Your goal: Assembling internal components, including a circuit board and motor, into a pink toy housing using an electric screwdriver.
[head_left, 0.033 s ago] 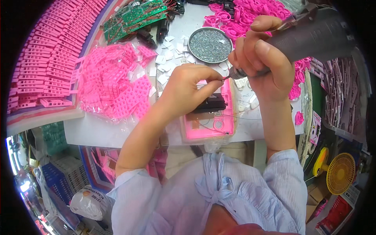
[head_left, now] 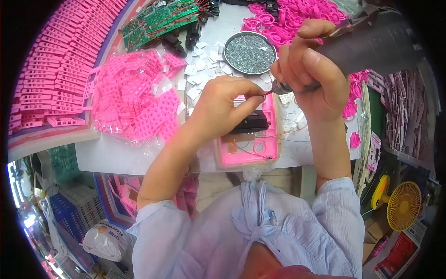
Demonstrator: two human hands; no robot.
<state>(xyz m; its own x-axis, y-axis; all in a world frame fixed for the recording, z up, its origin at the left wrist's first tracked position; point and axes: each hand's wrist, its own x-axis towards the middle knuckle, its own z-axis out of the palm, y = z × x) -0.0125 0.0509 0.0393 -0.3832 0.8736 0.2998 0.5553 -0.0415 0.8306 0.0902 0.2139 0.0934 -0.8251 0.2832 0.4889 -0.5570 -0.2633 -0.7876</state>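
Observation:
My right hand (head_left: 313,76) is wrapped round a dark grey power screwdriver (head_left: 371,46), tilted with its bit pointing down to the left. At the bit's tip, the thumb and forefinger of my left hand (head_left: 218,104) are pinched together. Whatever small piece they hold is too small to make out. Beneath the hands a pink plastic housing (head_left: 224,159) lies on the table, partly covered by my left hand. A black block-shaped part (head_left: 253,122) sits in it, and thin wires run across its lower half.
Beyond the housing stands a round dish (head_left: 225,52) of small metal screws (head_left: 251,53). White square pieces (head_left: 197,69) lie scattered beside it. Bagged pink keypads (head_left: 125,97) are at left, green circuit boards (head_left: 160,23) behind them, pink rings (head_left: 304,16) at the back right. Stacked pink frames (head_left: 60,60) line the far left.

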